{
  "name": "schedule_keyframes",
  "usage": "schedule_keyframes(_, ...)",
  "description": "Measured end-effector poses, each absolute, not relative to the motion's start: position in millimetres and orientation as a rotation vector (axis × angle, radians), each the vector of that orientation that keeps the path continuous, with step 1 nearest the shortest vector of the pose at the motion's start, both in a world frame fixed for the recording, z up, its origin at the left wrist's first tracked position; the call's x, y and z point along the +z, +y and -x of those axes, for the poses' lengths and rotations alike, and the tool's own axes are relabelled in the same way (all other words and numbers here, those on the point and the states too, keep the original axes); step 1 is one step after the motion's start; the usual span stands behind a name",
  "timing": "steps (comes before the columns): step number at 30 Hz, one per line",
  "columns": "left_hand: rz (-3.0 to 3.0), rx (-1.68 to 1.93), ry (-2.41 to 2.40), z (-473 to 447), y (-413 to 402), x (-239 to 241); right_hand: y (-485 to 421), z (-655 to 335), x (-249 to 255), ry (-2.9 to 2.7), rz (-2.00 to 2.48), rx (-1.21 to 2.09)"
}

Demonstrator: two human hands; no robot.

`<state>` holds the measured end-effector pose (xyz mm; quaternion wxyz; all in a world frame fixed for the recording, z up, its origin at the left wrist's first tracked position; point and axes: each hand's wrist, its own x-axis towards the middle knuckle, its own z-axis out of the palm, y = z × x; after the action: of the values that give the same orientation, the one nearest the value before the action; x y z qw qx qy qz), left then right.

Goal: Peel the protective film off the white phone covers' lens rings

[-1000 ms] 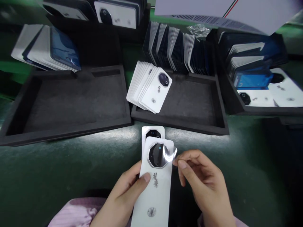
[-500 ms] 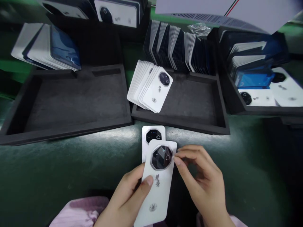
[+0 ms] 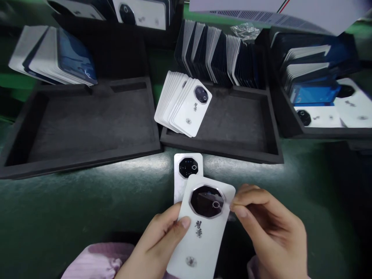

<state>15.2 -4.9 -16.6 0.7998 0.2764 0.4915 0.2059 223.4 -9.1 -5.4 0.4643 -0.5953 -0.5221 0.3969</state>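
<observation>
My left hand (image 3: 158, 244) holds a white phone back cover (image 3: 200, 236) by its left edge; the cover has a dark octagonal camera ring and a small printed emblem. My right hand (image 3: 270, 232) pinches a small clear film at the cover's upper right edge. A second white back cover (image 3: 187, 170) lies flat on the green table just beyond, partly hidden by the held one.
A large black foam tray (image 3: 81, 120) sits at the left. Another black tray (image 3: 241, 124) in the middle holds a leaning fan of white covers (image 3: 183, 104) and rows of upright covers (image 3: 215, 54). More trays of covers (image 3: 319, 97) stand right and at the back.
The held cover has tilted to the right and come closer. The round clear film that stood off the camera ring a second ago is now pinched at the cover's right edge.
</observation>
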Motion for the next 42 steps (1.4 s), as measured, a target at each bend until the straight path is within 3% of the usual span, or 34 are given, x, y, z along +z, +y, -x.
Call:
schedule_keyframes(7, -0.380, 0.521, 1.016, -14, -3, -18, -13, -219, -10, -1.153, 1.210, 1.018)
schedule_keyframes(11, -0.588, 0.486, 1.077, -14, -6, -18, -11, -218, -16, -1.097, 1.416, 1.109)
schedule_keyframes(21, -0.656, 0.454, 1.080, -12, -6, -20, -9, -223, -21, -1.271, 1.748, 0.951)
schedule_keyframes(27, -0.777, 0.457, 1.218, -17, -11, -19, -5, -231, -26, -1.395, 1.770, 1.050)
schedule_keyframes(35, -0.656, 0.450, 1.178, -15, -6, -18, -14, -224, -7, -1.320, 1.183, 1.100)
schedule_keyframes(42, -0.636, 0.408, 1.123, -13, -8, -22, -3, -220, -21, -1.251, 1.524, 1.247)
